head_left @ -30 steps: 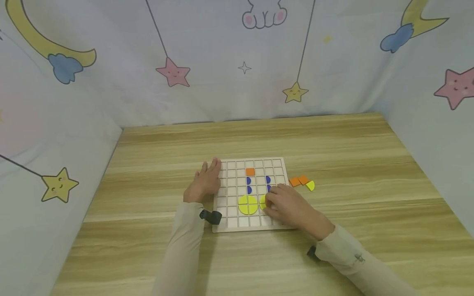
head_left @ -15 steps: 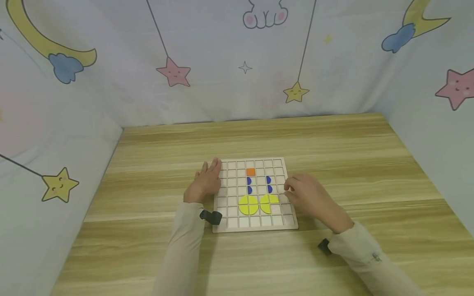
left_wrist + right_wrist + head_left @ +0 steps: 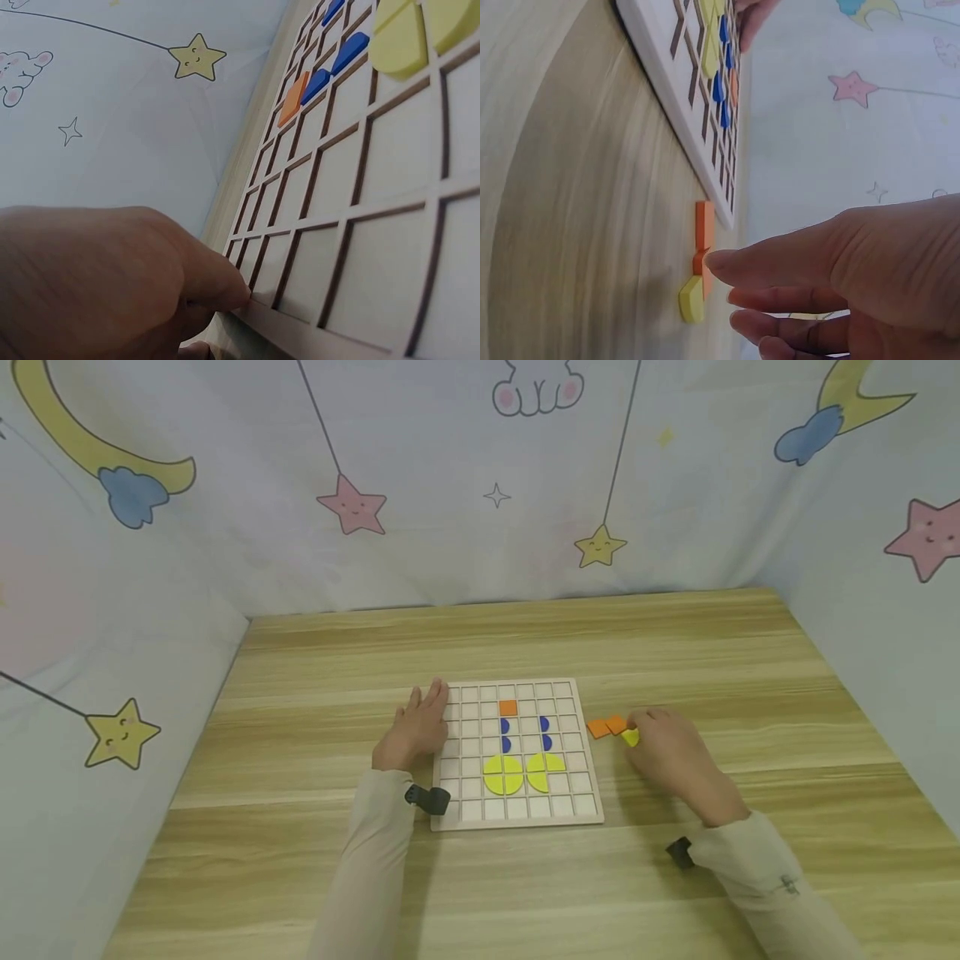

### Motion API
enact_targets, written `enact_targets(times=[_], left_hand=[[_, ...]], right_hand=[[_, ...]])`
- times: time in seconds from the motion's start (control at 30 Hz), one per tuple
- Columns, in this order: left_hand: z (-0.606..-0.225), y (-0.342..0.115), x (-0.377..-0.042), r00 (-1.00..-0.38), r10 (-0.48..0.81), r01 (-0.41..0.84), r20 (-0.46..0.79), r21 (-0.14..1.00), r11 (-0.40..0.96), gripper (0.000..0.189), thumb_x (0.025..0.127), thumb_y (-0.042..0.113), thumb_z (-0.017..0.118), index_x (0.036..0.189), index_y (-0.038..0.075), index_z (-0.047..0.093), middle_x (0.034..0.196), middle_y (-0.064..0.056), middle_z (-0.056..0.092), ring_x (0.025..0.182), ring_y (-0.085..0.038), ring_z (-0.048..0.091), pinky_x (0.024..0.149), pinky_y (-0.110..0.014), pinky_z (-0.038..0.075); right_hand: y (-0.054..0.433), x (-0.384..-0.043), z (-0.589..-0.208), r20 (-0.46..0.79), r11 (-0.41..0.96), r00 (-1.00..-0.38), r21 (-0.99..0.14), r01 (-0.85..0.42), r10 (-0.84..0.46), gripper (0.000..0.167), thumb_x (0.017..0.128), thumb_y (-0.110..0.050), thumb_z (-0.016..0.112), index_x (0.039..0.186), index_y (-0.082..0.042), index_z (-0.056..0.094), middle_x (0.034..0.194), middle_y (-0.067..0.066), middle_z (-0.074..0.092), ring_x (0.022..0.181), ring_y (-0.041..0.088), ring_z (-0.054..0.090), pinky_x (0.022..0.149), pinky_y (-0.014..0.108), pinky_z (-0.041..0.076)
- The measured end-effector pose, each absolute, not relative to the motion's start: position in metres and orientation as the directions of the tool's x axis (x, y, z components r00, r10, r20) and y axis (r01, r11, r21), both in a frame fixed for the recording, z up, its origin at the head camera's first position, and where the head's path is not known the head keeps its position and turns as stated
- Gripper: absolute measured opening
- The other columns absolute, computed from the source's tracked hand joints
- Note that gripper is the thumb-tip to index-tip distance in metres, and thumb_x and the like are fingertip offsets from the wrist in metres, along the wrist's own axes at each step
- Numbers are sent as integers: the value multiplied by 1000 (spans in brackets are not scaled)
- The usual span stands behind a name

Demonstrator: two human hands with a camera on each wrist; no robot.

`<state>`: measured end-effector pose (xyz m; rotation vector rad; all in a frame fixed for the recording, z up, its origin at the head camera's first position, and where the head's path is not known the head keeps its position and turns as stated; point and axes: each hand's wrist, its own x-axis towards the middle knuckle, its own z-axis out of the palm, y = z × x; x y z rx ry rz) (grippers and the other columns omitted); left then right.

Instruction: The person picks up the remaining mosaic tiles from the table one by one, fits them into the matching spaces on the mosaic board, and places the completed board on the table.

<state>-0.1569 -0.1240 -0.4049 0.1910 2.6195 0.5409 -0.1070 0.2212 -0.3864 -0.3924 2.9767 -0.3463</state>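
A pale wooden grid board point(image 3: 471, 811) lies on the table. My left hand point(image 3: 415, 727) rests at its left edge, fingers extended; the left wrist view shows the thumb point(image 3: 221, 281) against the rim. In the grid sit an orange square point(image 3: 507, 707), several blue half-round pieces point(image 3: 506, 727), a yellow circle of quarter pieces point(image 3: 492, 786) and a three-quarter yellow circle point(image 3: 536, 782). My right hand point(image 3: 671, 760) hovers right of the board beside a loose yellow quarter-circle piece point(image 3: 629, 738). Its thumb and fingers are apart with nothing between them in the right wrist view.
Two loose orange squares point(image 3: 598, 729) lie between the board and the loose yellow piece, touching each other. The wood-grain table point(image 3: 315, 677) is bordered by a curtain point(image 3: 450, 560) printed with stars and moons at the back and sides.
My right hand has moved right, from over the three-quarter yellow circle to the loose yellow piece. That circle's three pieces are now uncovered. My left hand has stayed in place.
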Motion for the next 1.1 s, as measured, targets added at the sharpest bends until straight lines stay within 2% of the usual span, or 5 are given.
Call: enact_targets(times=[0.2,0.6,1.0,1.1], left_hand=[[-404,-124,-157,-884,220,38,-412,405,913,61,100,13,28,154,8,2,162,-8,-5,147,-38,-7,116,-62,5],[-403,-123,-158,-881,230,44,-413,413,910,61,100,14,29,154,7,2,162,-9,-5,147,-38,-8,115,-63,5],[-404,-124,-157,-879,220,28,-422,416,909,61,100,13,29,154,8,1,162,-7,-6,147,-37,-9,116,-62,3],[-404,-124,-157,-879,219,25,-424,417,909,61,100,13,29,154,8,1,162,-7,-6,147,-37,-10,116,-61,3]], right_hand=[[232,-111,-391,-101,937,-961,-267,-224,-258,39,84,-17,68,114,6,60,111,23,64,109,43,55,94,56,43],[247,-119,-408,-89,905,-962,-371,-207,-257,37,85,-20,71,111,3,61,99,16,64,96,34,57,81,49,47],[254,-121,-414,-64,872,-962,-441,-210,-265,38,86,-21,71,119,-5,62,103,18,64,98,34,56,81,51,46],[254,-121,-415,-59,866,-962,-452,-213,-268,35,85,-21,71,117,-6,64,102,17,64,98,34,56,81,51,46]])
